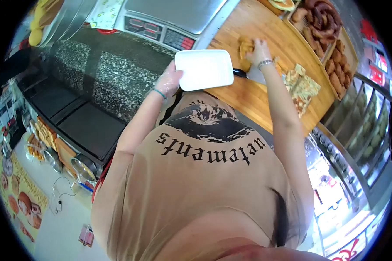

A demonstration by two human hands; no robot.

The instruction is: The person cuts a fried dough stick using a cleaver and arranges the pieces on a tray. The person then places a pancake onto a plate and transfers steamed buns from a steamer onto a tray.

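Note:
My left hand (170,79), in a clear plastic glove, grips the left edge of a white rectangular tray (207,69) with raised sides. Nothing shows inside the tray. My right hand (260,52), also gloved and with a bracelet at the wrist, is closed at the side of some golden-brown flatbread pieces (246,47) on the wooden board (224,32). Just below that hand lies a knife, its black handle (240,73) beside the tray and its blade partly under my wrist. Cut flatbread with green flecks (304,89) lies right of my forearm.
A scale (161,32) with red digits stands beyond the tray. At the far right are trays of sausages (322,17) and browned fried pieces (339,65). A speckled counter (122,78) and dark flat panels (91,126) are on the left.

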